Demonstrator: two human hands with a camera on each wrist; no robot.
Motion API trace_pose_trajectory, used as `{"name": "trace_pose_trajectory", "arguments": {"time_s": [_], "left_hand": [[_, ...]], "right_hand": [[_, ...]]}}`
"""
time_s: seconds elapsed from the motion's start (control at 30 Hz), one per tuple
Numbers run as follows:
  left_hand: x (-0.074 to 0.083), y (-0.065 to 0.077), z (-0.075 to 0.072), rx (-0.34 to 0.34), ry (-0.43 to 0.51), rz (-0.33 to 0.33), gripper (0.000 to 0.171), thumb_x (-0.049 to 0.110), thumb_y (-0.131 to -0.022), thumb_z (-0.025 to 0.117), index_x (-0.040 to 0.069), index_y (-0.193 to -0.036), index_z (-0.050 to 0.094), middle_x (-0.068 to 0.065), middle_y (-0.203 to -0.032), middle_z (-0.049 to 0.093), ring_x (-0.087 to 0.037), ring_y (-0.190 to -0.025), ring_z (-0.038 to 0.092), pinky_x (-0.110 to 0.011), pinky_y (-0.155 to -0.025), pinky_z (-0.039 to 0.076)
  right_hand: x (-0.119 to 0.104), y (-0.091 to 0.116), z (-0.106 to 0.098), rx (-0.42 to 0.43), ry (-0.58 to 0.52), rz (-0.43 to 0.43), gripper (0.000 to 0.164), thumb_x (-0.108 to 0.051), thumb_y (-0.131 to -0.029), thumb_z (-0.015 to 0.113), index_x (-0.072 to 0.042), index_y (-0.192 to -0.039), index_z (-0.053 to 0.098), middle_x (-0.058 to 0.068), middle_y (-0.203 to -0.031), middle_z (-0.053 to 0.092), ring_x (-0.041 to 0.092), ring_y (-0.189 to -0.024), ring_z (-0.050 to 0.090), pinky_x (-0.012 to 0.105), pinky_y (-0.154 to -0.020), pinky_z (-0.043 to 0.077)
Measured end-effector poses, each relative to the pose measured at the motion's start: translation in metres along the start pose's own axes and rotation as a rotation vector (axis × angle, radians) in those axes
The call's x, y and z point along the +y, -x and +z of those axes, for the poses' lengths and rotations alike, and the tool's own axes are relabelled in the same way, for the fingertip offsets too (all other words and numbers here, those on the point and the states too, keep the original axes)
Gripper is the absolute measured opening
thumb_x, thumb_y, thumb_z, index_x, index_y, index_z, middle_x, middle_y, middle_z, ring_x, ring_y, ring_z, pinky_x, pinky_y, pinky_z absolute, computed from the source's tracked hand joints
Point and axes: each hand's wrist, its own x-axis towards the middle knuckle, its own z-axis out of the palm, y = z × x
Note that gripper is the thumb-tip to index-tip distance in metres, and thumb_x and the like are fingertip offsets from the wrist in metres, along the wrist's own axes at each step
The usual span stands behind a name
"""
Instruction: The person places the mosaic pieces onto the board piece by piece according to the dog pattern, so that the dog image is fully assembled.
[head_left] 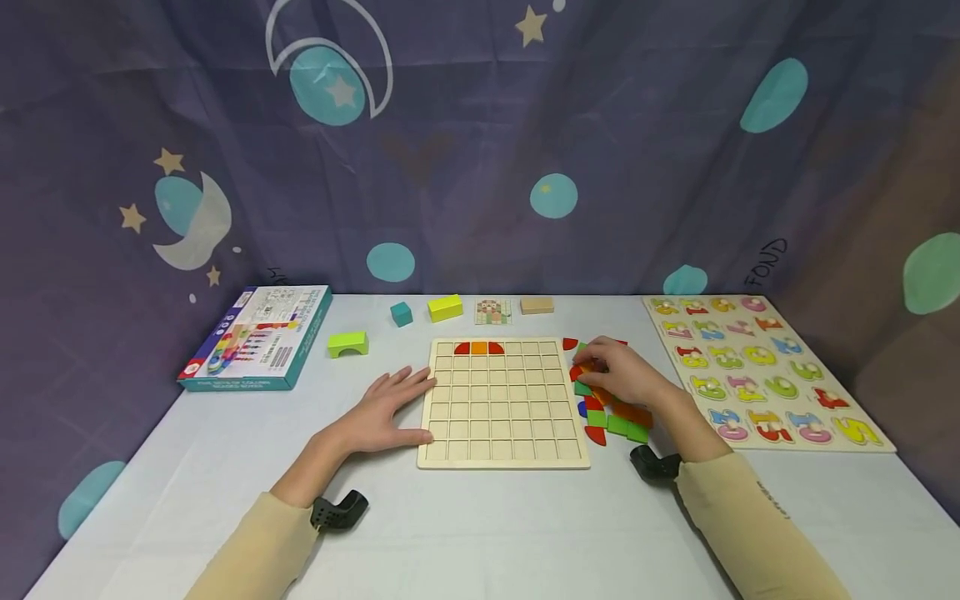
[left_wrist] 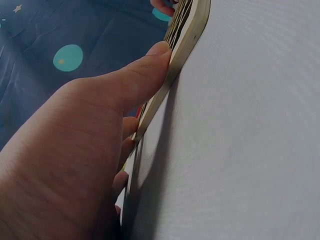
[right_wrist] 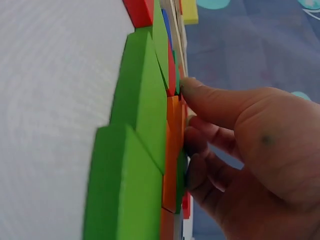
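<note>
Both forearms (head_left: 309, 468) stretched forward; the left hand (head_left: 381, 417) lay with fingers spread, while the right hand's (head_left: 621, 372) fingers were bent.

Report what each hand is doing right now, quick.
Left hand: open, touching the left edge of the grid board.
Right hand: at the coloured pieces; whether it grips one cannot be told.

Board (head_left: 510, 408) beige, gridded; tiles (head_left: 617, 425) red, green, orange, blue
</note>
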Motion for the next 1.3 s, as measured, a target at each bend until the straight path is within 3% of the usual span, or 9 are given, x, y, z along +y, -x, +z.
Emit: {"name": "trace_pose_trajectory", "arguments": {"time_s": [0.37,0.53,0.9,1.3], "left_hand": [[0.000,0.001,-0.002,0.000,-0.009,0.018,0.086,0.053,-0.086,0.074,0.013,-0.156,0.042,-0.007,-0.164,0.029,-0.035,-0.152,0.013,-0.058,-0.120,0.006],[0.001,0.000,-0.003,-0.008,-0.012,0.009,0.087,0.055,-0.086,0.073,0.015,-0.156,0.041,-0.005,-0.164,0.028,-0.033,-0.153,0.012,-0.057,-0.120,0.006],[0.001,-0.002,-0.002,-0.016,-0.006,0.000,0.087,0.056,-0.087,0.072,0.015,-0.157,0.040,-0.005,-0.164,0.027,-0.032,-0.153,0.011,-0.056,-0.121,0.005],[0.000,-0.001,-0.002,-0.002,0.008,0.006,0.087,0.056,-0.087,0.072,0.014,-0.156,0.041,-0.005,-0.164,0.028,-0.034,-0.153,0.012,-0.057,-0.120,0.006]], "right_hand": [[-0.004,0.001,0.002,-0.009,0.059,0.005,0.030,-0.012,-0.094,0.072,-0.008,-0.124,0.071,0.016,-0.125,0.053,0.035,-0.113,0.052,0.051,-0.099,0.050],[-0.004,0.002,0.002,-0.003,0.075,0.004,0.026,-0.012,-0.094,0.073,-0.009,-0.120,0.071,0.015,-0.121,0.054,0.033,-0.109,0.053,0.051,-0.098,0.051],[0.001,0.002,0.001,0.075,-0.033,-0.063,0.011,-0.006,-0.092,0.075,-0.011,-0.096,0.065,0.001,-0.087,0.062,0.023,-0.086,0.055,0.038,-0.082,0.052],[-0.015,-0.002,-0.004,0.069,-0.117,-0.074,0.007,-0.007,-0.095,0.072,-0.008,-0.100,0.066,0.002,-0.088,0.064,0.023,-0.083,0.057,0.032,-0.076,0.054]]}}
